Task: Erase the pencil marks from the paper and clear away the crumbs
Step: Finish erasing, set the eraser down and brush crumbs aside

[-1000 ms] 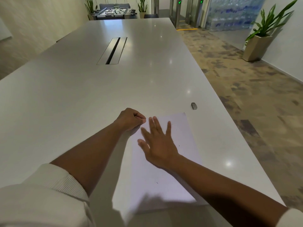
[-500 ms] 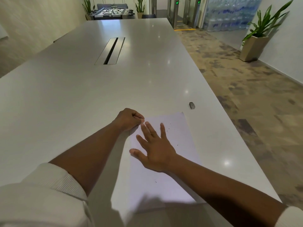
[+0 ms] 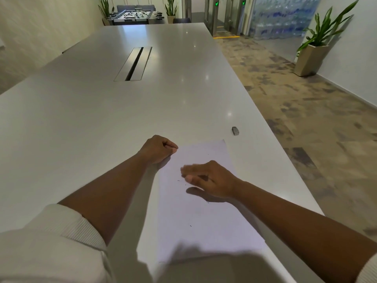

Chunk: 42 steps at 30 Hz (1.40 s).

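Nearest the body, the paper (image 3: 204,221) lies flat on the worktop (image 3: 81,129), its right edge running close along the worktop's right edge, with the floor (image 3: 306,119) beyond. A few dark crumbs (image 3: 190,226) sit on the lower and middle sheet, more just left of the right hand's fingertips.

Over mid-sheet the right hand (image 3: 210,178) is blurred with motion, fingers held loosely straight and pointing left, holding nothing; it looks to be brushing crumbs. Whether the fingertips touch the sheet I cannot tell. Light, flat strokes with the finger sides would do best, since pressing may smear graphite or crease the sheet. Sweeping right sends crumbs off the near edge to the floor; sweeping left leaves them on the worktop, to be gathered again.

At the sheet's far left corner the left hand (image 3: 158,149) is curled into a fist, resting at the corner's edge; it seems to pin the paper, though what it presses or pinches is hidden. Holding there should stop the sheet from sliding.

Further off, the eraser (image 3: 235,131) lies just beyond the far right corner, apart from the paper and near the drop; a wide stroke could knock it off. Leftward and ahead lies broad open surface, a cable slot (image 3: 133,64) well away.
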{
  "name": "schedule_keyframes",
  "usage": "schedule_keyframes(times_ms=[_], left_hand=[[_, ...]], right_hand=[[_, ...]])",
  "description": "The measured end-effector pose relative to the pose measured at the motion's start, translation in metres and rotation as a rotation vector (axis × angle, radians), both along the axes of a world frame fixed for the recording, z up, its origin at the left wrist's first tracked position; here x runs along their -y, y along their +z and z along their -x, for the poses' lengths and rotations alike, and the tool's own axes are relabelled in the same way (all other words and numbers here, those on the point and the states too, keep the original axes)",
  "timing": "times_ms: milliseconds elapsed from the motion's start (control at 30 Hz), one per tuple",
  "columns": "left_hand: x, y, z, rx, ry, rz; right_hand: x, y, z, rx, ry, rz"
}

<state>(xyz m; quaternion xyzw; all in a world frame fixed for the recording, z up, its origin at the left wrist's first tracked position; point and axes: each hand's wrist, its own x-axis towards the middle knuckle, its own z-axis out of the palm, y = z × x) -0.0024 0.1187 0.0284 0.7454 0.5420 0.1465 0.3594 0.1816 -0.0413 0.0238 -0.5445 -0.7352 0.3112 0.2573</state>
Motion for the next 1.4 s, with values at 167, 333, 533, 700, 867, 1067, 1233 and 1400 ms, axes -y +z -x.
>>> schedule_keyframes(times_ms=[167, 333, 533, 700, 867, 1067, 1233, 1400], left_hand=[[0.004, 0.0, 0.001, 0.021, -0.003, -0.018], [0.003, 0.003, 0.0, 0.011, -0.011, -0.009], [0.003, 0.002, 0.001, 0.042, 0.015, 0.012], [0.006, 0.002, 0.0, 0.044, 0.03, 0.005], [0.003, 0.002, -0.001, 0.03, 0.035, 0.011], [0.004, 0.002, -0.002, 0.04, 0.046, 0.01], [0.007, 0.004, -0.003, 0.011, 0.042, 0.006], [0.005, 0.006, -0.002, -0.004, 0.025, 0.013]], right_hand=[[-0.011, 0.002, -0.008, -0.128, -0.189, -0.113], [-0.016, 0.001, -0.008, 0.345, 0.012, 0.016], [-0.006, -0.002, -0.012, -0.023, 0.005, -0.105], [-0.014, -0.006, -0.03, 0.108, -0.257, -0.125], [0.0, 0.007, -0.027, 0.207, -0.069, 0.046], [0.001, 0.015, -0.008, -0.213, -0.106, 0.007], [-0.012, 0.005, -0.024, 0.131, -0.22, 0.068], [0.007, 0.008, -0.002, -0.01, 0.013, 0.13]])
